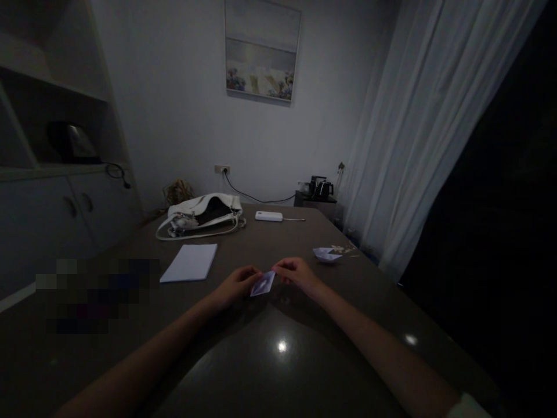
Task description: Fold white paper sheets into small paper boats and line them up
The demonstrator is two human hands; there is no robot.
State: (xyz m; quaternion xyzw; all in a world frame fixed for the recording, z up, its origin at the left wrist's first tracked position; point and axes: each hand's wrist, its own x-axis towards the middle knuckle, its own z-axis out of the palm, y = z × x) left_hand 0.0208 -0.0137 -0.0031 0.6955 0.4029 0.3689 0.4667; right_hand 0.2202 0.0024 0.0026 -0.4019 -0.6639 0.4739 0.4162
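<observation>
A small folded piece of white paper (263,284), roughly diamond-shaped, is held just above the table between my two hands. My left hand (237,284) pinches its left upper edge between thumb and fingers. At the upper right corner, my right hand (298,273) grips the paper with thumb and forefinger, the other fingers curled. To the right of my hands rests a folded paper boat (326,255). A stack of white paper sheets (190,262) lies left of my left hand. The paper's underside is hidden.
On the dark glossy table (243,360), a white handbag (204,212) sits at the back left. A white power bank (268,216) with a short cable lies at the back. Small pale scraps (343,249) are near the right edge. A blurred patch covers the left side.
</observation>
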